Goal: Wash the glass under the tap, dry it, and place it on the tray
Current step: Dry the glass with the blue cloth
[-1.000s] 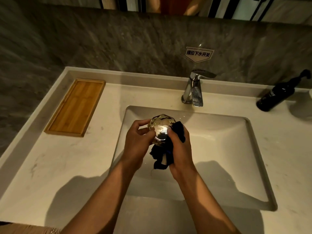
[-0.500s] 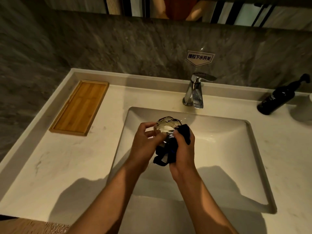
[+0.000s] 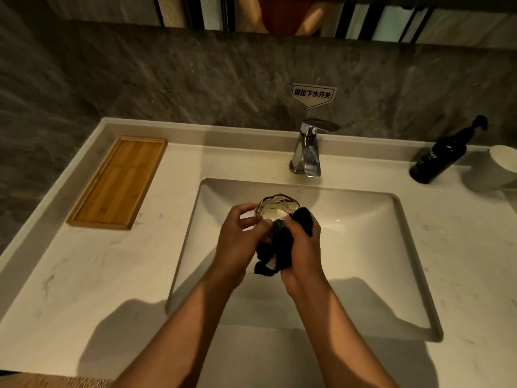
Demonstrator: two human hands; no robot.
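Left grip [image 3: 237, 242] holds glass [image 3: 275, 210]; right grip [image 3: 303, 247] presses cloth [image 3: 275, 247].

Pale marble bench [image 3: 84, 275], square sink [image 3: 391, 261] sunk at centre. Wooden tray [image 3: 117, 182] at 10 o'clock. Chrome tap [image 3: 306, 152] at 12. Black pump bottle [image 3: 439, 158] and white cup [image 3: 503, 163] at 2, just beside each other.
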